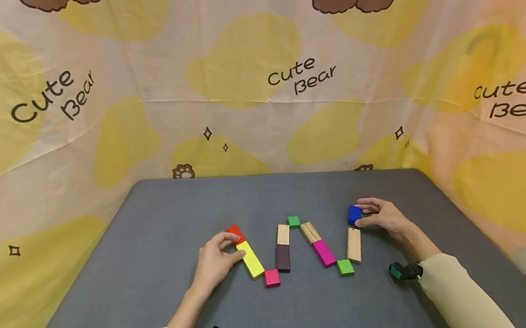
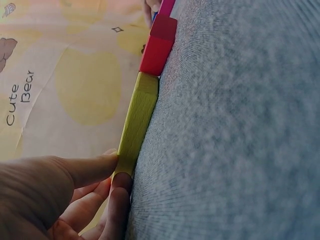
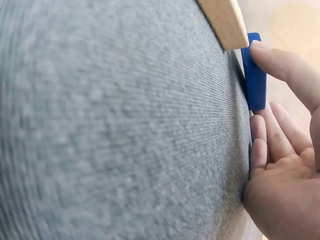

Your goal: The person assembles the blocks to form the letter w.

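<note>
My left hand point(image 1: 212, 258) is at the left end of a zigzag row of wooden blocks. Its thumb touches the side of a yellow block point(image 1: 253, 265), while a finger lies over a red block point(image 1: 233, 231) joined to its far end. In the left wrist view, the fingertips hide where the yellow block point(image 2: 137, 120) ends. At the row's right end, my right hand point(image 1: 385, 218) pinches a blue block point(image 1: 354, 214) between thumb and fingers. This blue block point(image 3: 255, 75) stands by the end of a plain wood block point(image 3: 225, 22) in the right wrist view.
Between the hands, the zigzag continues with a pinkish-red cube point(image 1: 272, 278), a dark purple block point(image 1: 283, 257), a magenta block point(image 1: 324, 253) and two green cubes, one far point(image 1: 293, 222) and one near point(image 1: 345, 267). A grey cloth-covered table point(image 1: 155, 213) meets a printed curtain point(image 1: 250, 124) behind.
</note>
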The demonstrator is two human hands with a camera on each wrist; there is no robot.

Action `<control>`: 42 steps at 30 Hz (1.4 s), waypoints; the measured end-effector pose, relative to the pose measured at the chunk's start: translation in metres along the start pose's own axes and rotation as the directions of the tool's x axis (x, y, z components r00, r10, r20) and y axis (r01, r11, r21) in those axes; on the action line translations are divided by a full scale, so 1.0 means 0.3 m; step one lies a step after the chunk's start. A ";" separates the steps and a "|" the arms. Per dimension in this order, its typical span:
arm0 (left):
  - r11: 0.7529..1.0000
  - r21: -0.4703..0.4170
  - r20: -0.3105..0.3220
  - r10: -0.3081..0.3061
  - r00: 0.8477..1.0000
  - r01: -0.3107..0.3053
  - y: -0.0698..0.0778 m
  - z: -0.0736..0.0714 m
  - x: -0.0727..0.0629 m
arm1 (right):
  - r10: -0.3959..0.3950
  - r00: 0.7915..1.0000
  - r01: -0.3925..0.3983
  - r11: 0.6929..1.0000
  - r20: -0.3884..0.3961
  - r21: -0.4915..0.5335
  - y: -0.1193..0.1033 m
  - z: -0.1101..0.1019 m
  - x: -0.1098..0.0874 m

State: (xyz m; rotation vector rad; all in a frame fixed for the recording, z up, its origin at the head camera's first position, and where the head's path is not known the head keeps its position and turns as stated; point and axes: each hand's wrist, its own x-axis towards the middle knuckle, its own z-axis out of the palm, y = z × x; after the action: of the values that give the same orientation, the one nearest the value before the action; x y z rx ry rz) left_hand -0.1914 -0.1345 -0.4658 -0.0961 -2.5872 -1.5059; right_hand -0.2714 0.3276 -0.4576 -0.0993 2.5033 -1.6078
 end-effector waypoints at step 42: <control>1.000 0.013 -0.007 0.026 1.000 -0.026 0.002 -0.004 -0.001 | -0.010 0.999 0.008 0.999 -0.045 -0.031 0.004 0.023 -0.002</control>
State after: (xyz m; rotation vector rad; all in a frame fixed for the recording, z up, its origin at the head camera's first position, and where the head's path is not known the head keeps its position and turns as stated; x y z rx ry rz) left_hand -0.1910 -0.1351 -0.4647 -0.1219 -2.5798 -1.4773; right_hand -0.2694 0.3218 -0.4614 -0.0789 2.5658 -1.5920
